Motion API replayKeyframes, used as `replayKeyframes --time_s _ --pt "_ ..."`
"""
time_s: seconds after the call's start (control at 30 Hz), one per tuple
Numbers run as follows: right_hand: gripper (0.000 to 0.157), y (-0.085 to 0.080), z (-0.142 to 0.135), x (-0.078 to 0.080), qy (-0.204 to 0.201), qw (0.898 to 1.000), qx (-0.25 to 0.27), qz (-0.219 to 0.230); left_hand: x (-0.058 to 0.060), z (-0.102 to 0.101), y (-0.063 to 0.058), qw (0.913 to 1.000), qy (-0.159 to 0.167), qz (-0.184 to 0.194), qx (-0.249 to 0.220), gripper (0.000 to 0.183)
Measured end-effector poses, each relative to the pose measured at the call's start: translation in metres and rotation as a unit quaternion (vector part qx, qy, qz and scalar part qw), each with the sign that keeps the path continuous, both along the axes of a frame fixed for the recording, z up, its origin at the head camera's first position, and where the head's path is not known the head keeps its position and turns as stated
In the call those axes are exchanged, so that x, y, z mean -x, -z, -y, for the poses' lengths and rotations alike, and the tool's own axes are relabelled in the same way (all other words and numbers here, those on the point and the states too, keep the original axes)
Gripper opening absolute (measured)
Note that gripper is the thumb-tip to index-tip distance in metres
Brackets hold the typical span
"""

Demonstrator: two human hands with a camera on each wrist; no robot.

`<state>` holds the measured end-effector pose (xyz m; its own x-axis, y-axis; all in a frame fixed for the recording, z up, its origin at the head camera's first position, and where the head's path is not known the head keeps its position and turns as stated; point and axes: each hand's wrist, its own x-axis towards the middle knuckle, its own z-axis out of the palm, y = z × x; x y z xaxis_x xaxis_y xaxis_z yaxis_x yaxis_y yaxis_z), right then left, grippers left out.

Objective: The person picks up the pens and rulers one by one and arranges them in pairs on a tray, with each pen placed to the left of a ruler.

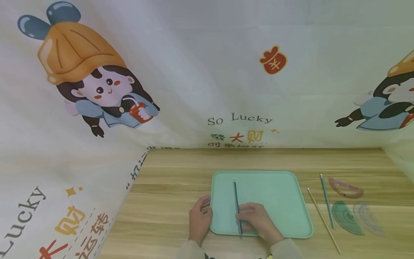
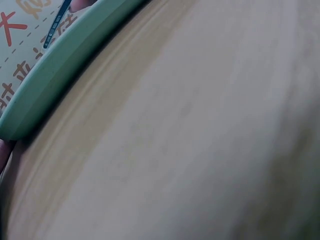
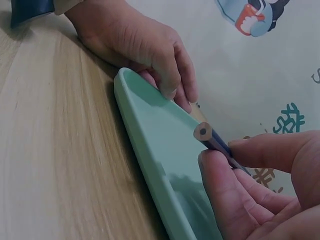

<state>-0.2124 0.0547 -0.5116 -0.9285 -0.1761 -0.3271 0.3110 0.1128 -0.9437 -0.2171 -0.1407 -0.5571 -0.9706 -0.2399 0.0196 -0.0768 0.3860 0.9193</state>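
My right hand (image 1: 257, 220) pinches a dark blue pencil (image 1: 235, 194) between thumb and fingers, over the left part of a mint-green tray (image 1: 275, 201). The pencil points away from me, its pale-tipped end far off. Its near end, flat and unsharpened, faces the right wrist view, where the pencil (image 3: 216, 142) is held above the tray floor. At the tray's left side my left hand (image 1: 199, 218) grips the rim, thumb at the edge and fingers outside. In the left wrist view only the tray's outer wall (image 2: 55, 75) and a bit of the pencil (image 2: 56, 25) show.
Right of the tray lie a yellow pencil (image 1: 323, 220) and a green pencil (image 1: 327, 201). Beside them are a pinkish protractor (image 1: 343, 190), a green protractor (image 1: 346, 218) and a clear one (image 1: 368, 217). A printed cloth (image 1: 194, 72) hangs behind and left of the wooden table (image 1: 161, 194).
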Motion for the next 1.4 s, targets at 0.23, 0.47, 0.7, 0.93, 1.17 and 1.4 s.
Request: replayKeyframes --time_s 0.23,0.47,0.7,0.93,1.17,1.4 --pt "0.042 0.002 0.009 0.003 -0.002 1.0 0.009 0.014 0.0 0.002 0.003 1.0 0.002 0.0 -0.008 0.039" --pt "0.039 0.001 0.022 0.008 0.012 1.0 0.003 0.025 -0.001 0.001 0.002 0.9999 0.005 -0.014 -0.003 0.038" --pt "0.039 0.001 0.033 0.011 0.002 0.999 0.009 0.03 0.0 0.0 0.001 0.9997 0.005 -0.022 -0.009 0.039" --pt "0.041 0.001 0.045 0.013 -0.002 1.0 0.016 0.027 0.001 0.002 0.003 0.9998 0.012 -0.016 0.0 0.04" --pt "0.04 0.003 0.055 0.014 0.012 0.999 0.001 0.03 0.001 0.003 0.002 0.9997 0.018 -0.015 -0.008 0.04" --pt "0.04 0.007 0.062 0.015 0.02 0.999 0.007 0.026 0.0 0.003 0.003 0.9996 0.018 -0.019 -0.007 0.04"
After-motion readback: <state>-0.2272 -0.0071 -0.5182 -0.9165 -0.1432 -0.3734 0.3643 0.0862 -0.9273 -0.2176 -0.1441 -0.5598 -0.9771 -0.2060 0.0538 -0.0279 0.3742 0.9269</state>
